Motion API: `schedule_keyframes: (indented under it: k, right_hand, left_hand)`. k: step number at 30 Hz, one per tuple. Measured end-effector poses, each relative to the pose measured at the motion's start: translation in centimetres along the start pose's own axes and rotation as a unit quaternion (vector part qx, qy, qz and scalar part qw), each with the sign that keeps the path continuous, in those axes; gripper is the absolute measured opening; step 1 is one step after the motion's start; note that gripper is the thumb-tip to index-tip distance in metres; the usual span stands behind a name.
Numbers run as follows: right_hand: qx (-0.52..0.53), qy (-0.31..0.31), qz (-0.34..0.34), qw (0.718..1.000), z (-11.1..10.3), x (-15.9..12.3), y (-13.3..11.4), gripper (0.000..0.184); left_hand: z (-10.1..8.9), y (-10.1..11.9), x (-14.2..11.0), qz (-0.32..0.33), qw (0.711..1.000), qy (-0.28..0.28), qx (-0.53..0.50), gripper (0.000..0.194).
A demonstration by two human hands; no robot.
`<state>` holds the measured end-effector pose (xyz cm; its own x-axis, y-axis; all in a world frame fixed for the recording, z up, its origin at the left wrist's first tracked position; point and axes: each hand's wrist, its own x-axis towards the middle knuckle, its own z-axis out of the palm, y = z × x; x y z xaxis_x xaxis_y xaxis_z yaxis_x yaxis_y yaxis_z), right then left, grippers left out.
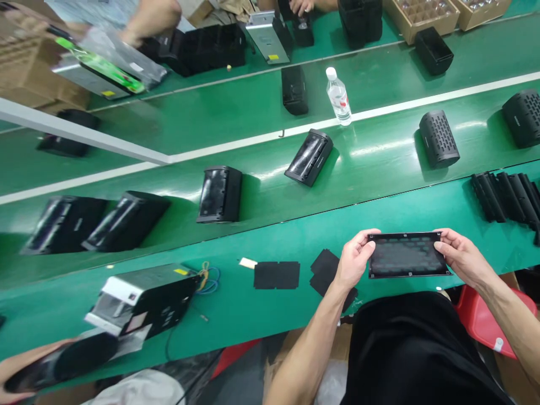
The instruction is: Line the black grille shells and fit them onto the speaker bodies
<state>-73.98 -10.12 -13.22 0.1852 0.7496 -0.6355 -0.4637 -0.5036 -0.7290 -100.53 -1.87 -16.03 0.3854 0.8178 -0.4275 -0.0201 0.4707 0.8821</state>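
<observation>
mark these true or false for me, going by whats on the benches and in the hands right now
1. The left hand and the right hand hold the black panel between them. True.
2. The clear bottle has a red cap. False: the cap on the clear bottle is white.
3. The lone flat black sheet lies to the left of the overlapping black sheets. True.
4. The overlapping black sheets are on the person's lap. False: they lie on the green table.
5. A red seat shows to the right of the lap. True.
</observation>
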Motion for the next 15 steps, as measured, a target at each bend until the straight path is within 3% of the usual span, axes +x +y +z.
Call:
schedule_keyframes:
  k: [8, 15]
  right_hand:
    - [0.007, 0.007, -0.002, 1.0, -0.1, 0.0, -0.1, 0.047]
    - [-0.012, 0.029, -0.01, 0.999, -0.2, 0.4, 0.3, 0.049]
  left_hand:
    - [-0.4, -1.0, -0.1, -0.002, 0.996, -0.024, -0.081, 0.051]
    - [-0.6, -1.5, 0.0, 0.0, 0.997, -0.026, -0.067, 0.052]
